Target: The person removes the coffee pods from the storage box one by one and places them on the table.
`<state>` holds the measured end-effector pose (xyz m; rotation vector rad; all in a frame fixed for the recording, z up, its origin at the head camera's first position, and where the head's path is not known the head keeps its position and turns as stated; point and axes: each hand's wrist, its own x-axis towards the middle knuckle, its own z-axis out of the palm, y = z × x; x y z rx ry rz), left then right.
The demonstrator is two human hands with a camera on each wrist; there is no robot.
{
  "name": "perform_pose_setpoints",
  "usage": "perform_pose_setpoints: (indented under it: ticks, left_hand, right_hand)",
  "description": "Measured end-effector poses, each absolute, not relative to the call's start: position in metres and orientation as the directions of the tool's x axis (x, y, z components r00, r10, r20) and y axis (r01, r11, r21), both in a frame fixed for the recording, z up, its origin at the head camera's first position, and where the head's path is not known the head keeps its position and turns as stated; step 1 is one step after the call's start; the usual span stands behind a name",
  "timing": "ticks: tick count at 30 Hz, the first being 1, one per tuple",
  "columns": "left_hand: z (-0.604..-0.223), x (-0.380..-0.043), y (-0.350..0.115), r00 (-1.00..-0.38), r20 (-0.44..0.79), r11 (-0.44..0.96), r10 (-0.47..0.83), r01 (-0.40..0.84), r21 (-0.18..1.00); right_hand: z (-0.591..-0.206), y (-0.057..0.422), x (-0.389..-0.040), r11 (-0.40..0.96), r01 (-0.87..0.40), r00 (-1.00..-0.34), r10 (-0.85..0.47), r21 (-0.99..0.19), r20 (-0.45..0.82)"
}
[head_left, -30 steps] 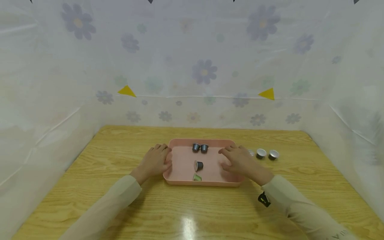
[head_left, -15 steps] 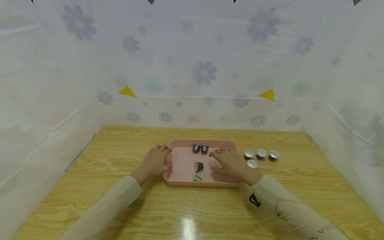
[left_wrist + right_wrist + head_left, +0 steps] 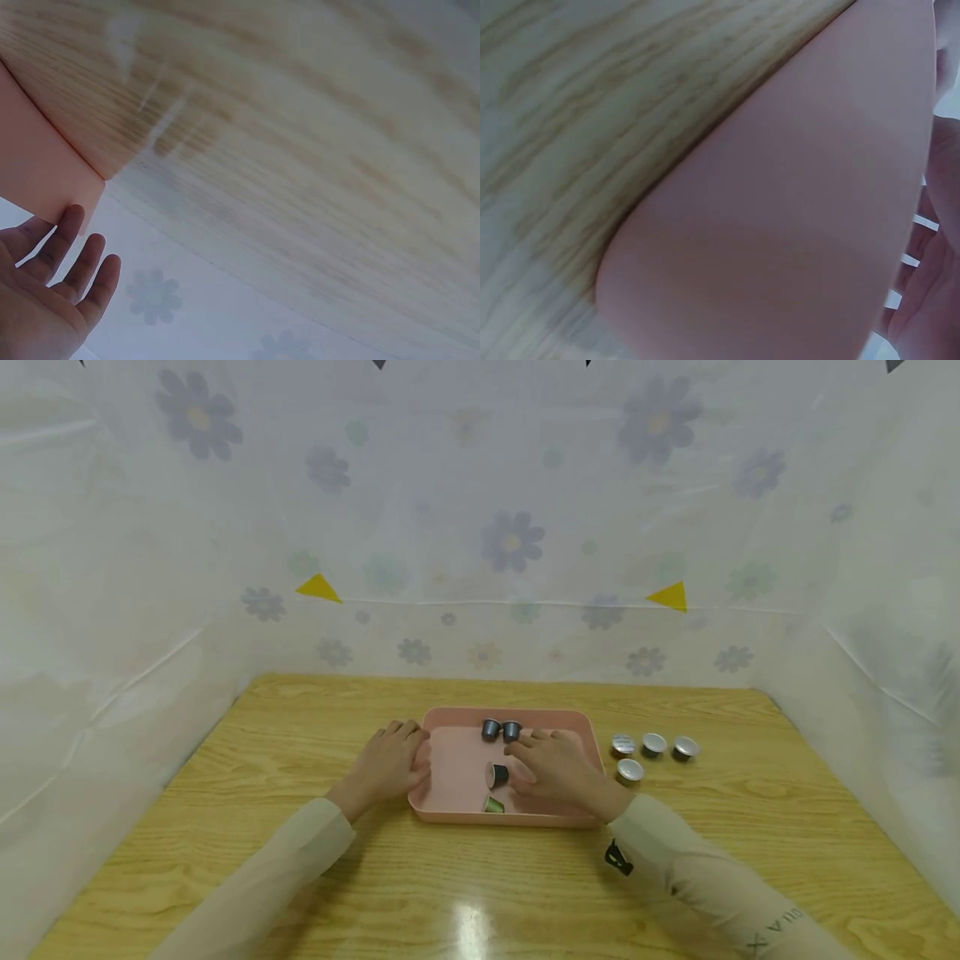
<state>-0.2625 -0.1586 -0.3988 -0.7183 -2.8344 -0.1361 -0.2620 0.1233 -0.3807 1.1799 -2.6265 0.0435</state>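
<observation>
On the left rim of a pink tray (image 3: 450,777) rests my left hand (image 3: 386,762). In the left wrist view, that hand's fingers (image 3: 69,221) are loosely extended, one fingertip at the tray wall. My right hand (image 3: 553,768) hovers over the tray's right half with its thumb and fingers spread. Just left of its fingertips a dark coffee capsule (image 3: 498,775) lies on its side. Two dark blue-grey capsules, a left one (image 3: 491,730) and a right one (image 3: 512,732), are side by side near the back wall. A green capsule (image 3: 493,806) lies by the front wall, partly hidden.
Right of the tray, several capsules stand lid up on the wooden table (image 3: 300,860), one silver-lidded capsule (image 3: 629,771) nearest the tray. A small black object (image 3: 618,857) shows beneath the right sleeve (image 3: 675,852). A flowered sheet (image 3: 480,485) hangs behind the table.
My right hand has moved left from the tray's right edge to beside the dark capsule lying on its side, uncovering capsules outside the tray. My left hand has stayed at the left rim.
</observation>
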Motion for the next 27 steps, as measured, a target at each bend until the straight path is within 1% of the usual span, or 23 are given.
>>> perform_pose_setpoints:
  ticks: [4, 11, 20, 27]
  left_hand:
    - [-0.399, -0.262, -0.158, -0.860, 0.226, 0.876, 0.459, 0.480, 0.047]
    - [-0.399, -0.263, -0.158, -0.863, 0.217, 0.879, 0.456, 0.475, 0.044]
    - [-0.398, -0.262, -0.158, -0.859, 0.229, 0.877, 0.457, 0.479, 0.046]
    - [-0.398, -0.263, -0.157, -0.865, 0.220, 0.882, 0.451, 0.470, 0.042]
  right_hand:
    - [-0.381, 0.118, -0.262, 0.679, -0.733, -0.660, -0.723, 0.038, 0.203]
    - [-0.382, 0.109, -0.262, 0.681, -0.729, -0.666, -0.729, 0.069, 0.160]
    - [-0.385, 0.101, -0.263, 0.676, -0.736, -0.662, -0.727, 0.022, 0.183]
    - [-0.389, 0.098, -0.264, 0.669, -0.743, -0.656, -0.732, 0.016, 0.185]
